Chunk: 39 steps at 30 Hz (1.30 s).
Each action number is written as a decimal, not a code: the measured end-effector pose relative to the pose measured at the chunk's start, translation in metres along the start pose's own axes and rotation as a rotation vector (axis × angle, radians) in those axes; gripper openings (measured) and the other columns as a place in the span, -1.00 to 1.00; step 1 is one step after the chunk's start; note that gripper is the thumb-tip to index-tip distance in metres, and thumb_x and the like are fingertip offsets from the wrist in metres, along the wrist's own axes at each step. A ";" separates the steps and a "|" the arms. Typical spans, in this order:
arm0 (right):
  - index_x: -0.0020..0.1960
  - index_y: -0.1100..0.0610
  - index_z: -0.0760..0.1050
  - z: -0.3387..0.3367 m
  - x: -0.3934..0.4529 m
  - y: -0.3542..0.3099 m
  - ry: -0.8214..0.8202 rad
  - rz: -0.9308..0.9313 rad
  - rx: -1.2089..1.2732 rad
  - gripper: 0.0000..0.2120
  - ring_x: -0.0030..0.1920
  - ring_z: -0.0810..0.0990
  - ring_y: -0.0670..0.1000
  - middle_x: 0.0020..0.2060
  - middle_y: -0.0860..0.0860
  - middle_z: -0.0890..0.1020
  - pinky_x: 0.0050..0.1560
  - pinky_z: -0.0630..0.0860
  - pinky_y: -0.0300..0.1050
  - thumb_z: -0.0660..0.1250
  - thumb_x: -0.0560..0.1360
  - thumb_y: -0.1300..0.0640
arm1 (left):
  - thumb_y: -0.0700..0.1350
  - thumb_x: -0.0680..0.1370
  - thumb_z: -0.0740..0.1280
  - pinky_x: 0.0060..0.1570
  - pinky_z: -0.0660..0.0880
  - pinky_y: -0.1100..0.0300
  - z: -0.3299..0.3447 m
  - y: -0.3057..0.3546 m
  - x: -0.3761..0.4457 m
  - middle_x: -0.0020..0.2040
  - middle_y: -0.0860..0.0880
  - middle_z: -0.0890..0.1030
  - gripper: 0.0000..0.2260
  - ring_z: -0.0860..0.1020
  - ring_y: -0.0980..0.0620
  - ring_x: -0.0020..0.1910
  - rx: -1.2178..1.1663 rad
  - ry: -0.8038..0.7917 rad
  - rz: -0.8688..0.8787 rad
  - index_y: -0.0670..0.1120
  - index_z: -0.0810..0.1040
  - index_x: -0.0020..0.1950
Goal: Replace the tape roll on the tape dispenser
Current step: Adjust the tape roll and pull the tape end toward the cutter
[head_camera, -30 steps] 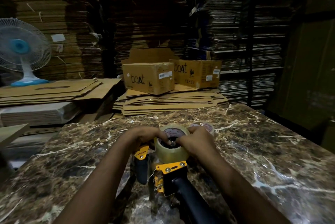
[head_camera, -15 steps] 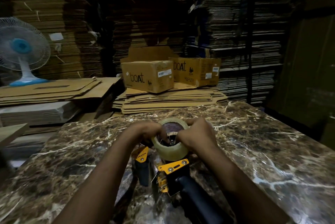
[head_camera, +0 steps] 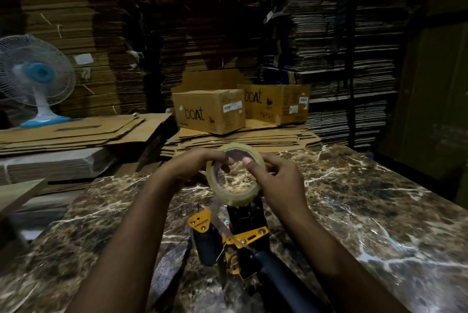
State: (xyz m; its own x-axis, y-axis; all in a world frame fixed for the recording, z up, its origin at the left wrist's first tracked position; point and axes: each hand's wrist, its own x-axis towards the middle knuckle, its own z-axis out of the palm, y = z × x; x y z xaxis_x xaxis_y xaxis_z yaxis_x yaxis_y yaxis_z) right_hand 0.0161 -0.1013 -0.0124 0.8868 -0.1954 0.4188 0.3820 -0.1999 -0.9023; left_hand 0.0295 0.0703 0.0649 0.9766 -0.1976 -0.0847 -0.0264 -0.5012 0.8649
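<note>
A clear, yellowish tape roll is held tilted just above the dispenser's black hub. My left hand grips its left rim with fingers inside the core. On the right rim sits my right hand, thumb hooked into the core. The yellow and black tape dispenser lies on the marble table below the roll, its dark handle pointing toward me. A strip of clear tape hangs from the roll down toward the dispenser's yellow plate.
Two cardboard boxes marked "boat" sit on flattened cartons behind the table. A white and blue fan stands at the left. Tall stacks of flat cardboard fill the background.
The roll has come up off the dispenser's hub and now hangs above it in both hands; the empty hub shows below. The second small roll behind the hands is no longer seen.
</note>
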 end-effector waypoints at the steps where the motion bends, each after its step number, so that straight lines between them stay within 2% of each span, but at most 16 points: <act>1: 0.17 0.05 0.68 0.000 0.001 -0.001 -0.010 0.008 0.043 -0.56 -0.09 0.71 -0.08 -0.12 -0.05 0.74 -0.10 0.68 -0.03 0.42 0.44 -0.23 | -0.06 0.53 0.34 -0.41 0.41 0.28 -0.002 0.001 0.000 -0.33 0.04 0.59 -0.84 0.51 0.12 -0.39 -0.009 0.031 0.017 -0.13 0.62 -0.13; 3: 0.13 0.04 0.67 0.000 0.003 -0.002 -0.047 0.052 0.215 -0.54 -0.02 0.70 0.03 -0.07 -0.01 0.73 -0.09 0.67 0.06 0.30 0.47 -0.28 | -0.03 0.50 0.39 -0.47 0.44 0.30 -0.003 0.002 0.001 -0.33 0.02 0.60 -0.81 0.52 0.11 -0.40 -0.056 0.106 0.040 -0.16 0.62 -0.14; 6: 0.19 0.04 0.62 -0.004 0.001 -0.007 -0.098 0.179 0.503 -0.62 0.04 0.66 0.18 0.07 0.14 0.68 -0.21 0.63 0.01 0.13 0.65 -0.15 | 0.01 0.47 0.41 -0.42 0.44 0.25 -0.001 -0.001 0.005 -0.34 0.00 0.62 -0.80 0.55 0.10 -0.42 -0.226 0.205 0.051 -0.13 0.64 -0.12; 10: 0.25 0.00 0.58 -0.009 0.001 0.002 -0.080 0.209 0.542 -0.65 0.01 0.64 0.20 0.12 0.17 0.65 -0.26 0.59 -0.04 0.05 0.70 0.01 | 0.04 0.45 0.44 -0.48 0.50 0.22 0.006 -0.006 0.016 -0.12 -0.11 0.62 -0.66 0.56 0.00 -0.25 -0.437 0.285 0.050 -0.14 0.63 0.11; 13: 0.23 0.04 0.56 -0.010 0.005 0.012 -0.071 0.194 0.466 -0.63 -0.07 0.63 0.17 0.07 0.17 0.66 -0.25 0.59 -0.01 0.11 0.62 0.34 | 0.05 0.42 0.48 -0.29 0.56 0.10 0.013 -0.008 0.021 -0.07 -0.15 0.65 -0.70 0.59 -0.04 -0.29 -0.488 0.349 0.025 -0.11 0.64 0.03; 15: 0.21 0.02 0.56 -0.008 0.008 0.020 -0.046 0.190 0.399 -0.56 -0.09 0.65 0.14 0.05 0.15 0.67 -0.29 0.58 -0.01 0.12 0.57 0.43 | 0.05 0.42 0.49 -0.18 0.56 0.03 0.017 -0.008 0.021 -0.12 -0.15 0.65 -0.71 0.61 -0.05 -0.33 -0.509 0.374 0.026 -0.12 0.64 -0.01; 18: 0.12 -0.07 0.59 -0.006 0.008 0.027 0.017 0.168 0.289 -0.57 -0.11 0.67 0.05 -0.03 0.04 0.70 -0.42 0.51 -0.17 0.24 0.53 0.43 | 0.06 0.44 0.47 -0.29 0.53 0.09 0.022 -0.005 0.021 -0.10 -0.18 0.67 -0.75 0.65 -0.04 -0.35 -0.540 0.388 0.042 -0.09 0.63 -0.05; 21: 0.15 -0.09 0.57 -0.005 0.007 0.033 0.025 0.085 0.189 -0.57 -0.06 0.67 0.01 -0.06 -0.01 0.68 -0.23 0.59 -0.14 0.33 0.51 0.41 | 0.09 0.47 0.45 -0.46 0.36 0.21 0.027 -0.003 0.020 -0.12 -0.21 0.70 -0.74 0.65 0.00 -0.44 -0.546 0.407 0.034 -0.10 0.59 -0.08; 24: 0.20 -0.04 0.58 -0.003 0.007 0.034 0.059 0.034 0.145 -0.60 -0.07 0.68 -0.05 -0.06 -0.07 0.68 -0.08 0.70 -0.05 0.39 0.51 0.39 | 0.05 0.51 0.42 -0.52 0.38 0.25 0.031 -0.001 0.017 -0.12 -0.24 0.69 -0.78 0.65 -0.04 -0.38 -0.563 0.403 0.059 -0.11 0.59 -0.10; 27: 0.24 -0.04 0.59 -0.006 0.007 0.033 0.115 -0.030 0.094 -0.53 -0.02 0.66 -0.12 -0.03 -0.15 0.66 -0.13 0.68 -0.19 0.36 0.50 0.43 | 0.05 0.52 0.41 -0.52 0.43 0.29 0.031 0.001 0.016 -0.30 -0.15 0.68 -0.72 0.63 -0.04 -0.41 -0.592 0.356 0.043 -0.17 0.61 -0.04; 29: 0.26 -0.03 0.59 -0.009 0.009 0.031 0.120 -0.042 0.114 -0.49 0.03 0.64 -0.15 0.01 -0.14 0.66 -0.17 0.63 -0.29 0.31 0.50 0.48 | 0.08 0.53 0.40 -0.52 0.35 0.30 0.030 0.000 0.017 -0.41 -0.07 0.65 -0.72 0.59 0.02 -0.52 -0.579 0.323 0.016 -0.15 0.62 -0.08; 31: 0.24 -0.05 0.59 -0.011 0.010 0.032 0.113 -0.026 0.178 -0.49 0.07 0.65 -0.11 0.03 -0.14 0.67 -0.12 0.65 -0.24 0.30 0.51 0.49 | 0.10 0.52 0.39 -0.42 0.26 0.23 0.031 -0.001 0.018 -0.44 -0.03 0.66 -0.72 0.58 0.05 -0.57 -0.555 0.298 0.006 -0.12 0.62 -0.09; 33: 0.26 -0.07 0.57 -0.013 0.009 0.031 0.129 -0.056 0.155 -0.49 0.10 0.64 -0.09 0.04 -0.15 0.66 -0.16 0.60 -0.34 0.31 0.52 0.46 | 0.12 0.51 0.39 -0.36 0.24 0.19 0.032 0.000 0.017 -0.45 -0.02 0.67 -0.71 0.58 0.06 -0.57 -0.539 0.279 0.003 -0.12 0.62 -0.09; 35: 0.36 -0.13 0.50 -0.016 0.008 0.031 0.140 -0.156 0.069 -0.42 0.14 0.62 -0.08 0.13 -0.12 0.62 -0.21 0.56 -0.40 0.35 0.52 0.42 | 0.13 0.52 0.37 -0.36 0.27 0.19 0.033 0.001 0.017 -0.44 -0.03 0.66 -0.69 0.57 0.05 -0.57 -0.526 0.255 -0.007 -0.12 0.61 -0.07; 37: 0.46 -0.26 0.35 -0.020 0.007 0.030 0.104 -0.280 0.014 -0.28 0.24 0.56 -0.09 0.30 -0.13 0.52 -0.12 0.58 -0.37 0.44 0.49 0.33 | 0.13 0.54 0.34 -0.36 0.27 0.19 0.032 -0.001 0.016 -0.36 -0.10 0.63 -0.68 0.50 0.03 -0.55 -0.557 0.204 -0.025 -0.14 0.58 -0.01; 39: 0.50 -0.32 0.21 -0.024 0.005 0.026 0.023 -0.368 0.019 -0.15 0.39 0.45 -0.06 0.44 -0.19 0.38 0.12 0.59 -0.12 0.54 0.42 0.19 | 0.08 0.58 0.26 -0.36 0.27 0.20 0.031 -0.002 0.014 -0.24 -0.17 0.60 -0.68 0.47 -0.01 -0.45 -0.643 0.108 -0.028 -0.18 0.55 0.01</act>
State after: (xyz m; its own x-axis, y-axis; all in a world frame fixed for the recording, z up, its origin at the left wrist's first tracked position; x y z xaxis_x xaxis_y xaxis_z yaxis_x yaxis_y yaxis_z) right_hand 0.0241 -0.1310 -0.0318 0.6832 -0.1356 0.7175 0.6790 -0.2435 -0.6925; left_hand 0.0362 0.0420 0.0467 0.9919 -0.0888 -0.0905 0.0997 0.1057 0.9894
